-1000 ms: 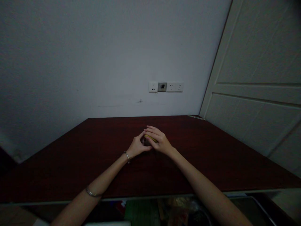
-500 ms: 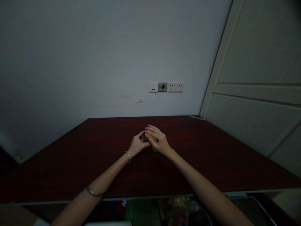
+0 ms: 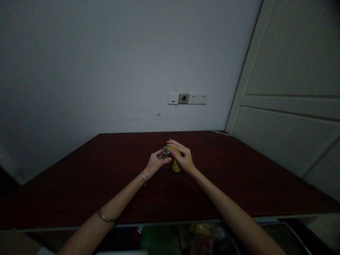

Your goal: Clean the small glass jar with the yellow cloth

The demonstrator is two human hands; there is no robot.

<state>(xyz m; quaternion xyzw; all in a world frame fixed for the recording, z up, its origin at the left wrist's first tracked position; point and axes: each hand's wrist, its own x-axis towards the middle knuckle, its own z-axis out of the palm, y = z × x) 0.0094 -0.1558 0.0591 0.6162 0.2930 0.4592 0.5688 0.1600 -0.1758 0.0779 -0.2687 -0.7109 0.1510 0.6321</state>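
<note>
Both my hands meet over the middle of a dark red-brown table (image 3: 79, 184). My right hand (image 3: 183, 159) is wrapped round a small yellow object (image 3: 175, 166) whose lower end rests on the table. A small shiny silvery part (image 3: 165, 152) shows at its top left. My left hand (image 3: 155, 164) has its fingers pinched against that silvery part. The room is dim, and I cannot make out what the yellow object is. Thin bracelets circle my left wrist and forearm.
A white wall stands behind the table with a row of sockets (image 3: 188, 98). A pale panelled door (image 3: 289, 88) closes off the right side. Below the table's front edge (image 3: 170, 224) lies a dark jumble of coloured items.
The yellow object has been tipped up, so more of it shows beneath my right hand. The silvery part has come into view between my fingers. Both hands shifted slightly away from me.
</note>
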